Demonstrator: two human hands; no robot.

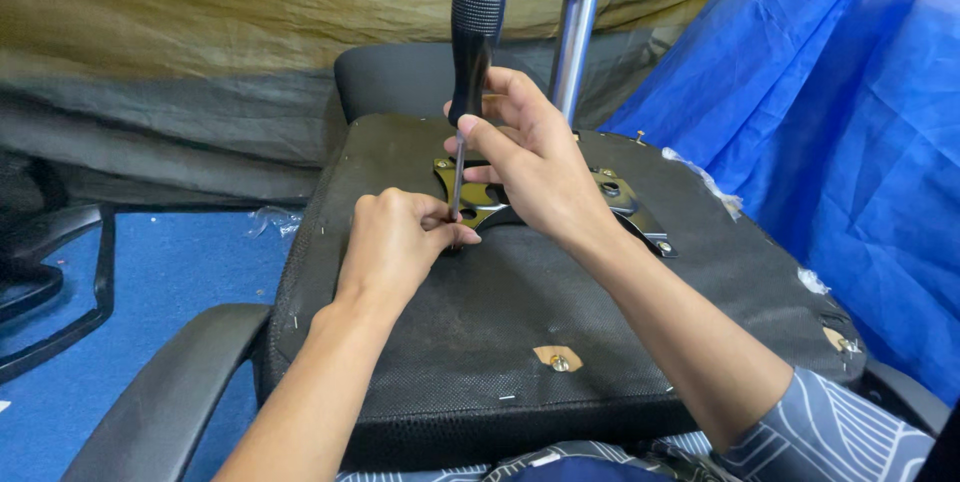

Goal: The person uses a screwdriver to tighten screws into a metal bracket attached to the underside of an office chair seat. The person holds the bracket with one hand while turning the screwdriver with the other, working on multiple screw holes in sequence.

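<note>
An office chair lies upside down, its black seat underside facing me. A black-handled screwdriver stands upright, its thin shaft pointing down at the metal mounting plate bolted to the seat. My right hand grips the lower end of the handle. Pinching the shaft's tip against the plate are the fingers of my left hand. The screw under the tip is hidden by my fingers. A chrome gas-lift post rises from the plate just behind my right hand.
A black armrest curves at the lower left, and the chair back lies beyond the seat. A screw sits in the seat near me. Blue tarpaulin hangs on the right, olive cloth behind, blue floor to the left.
</note>
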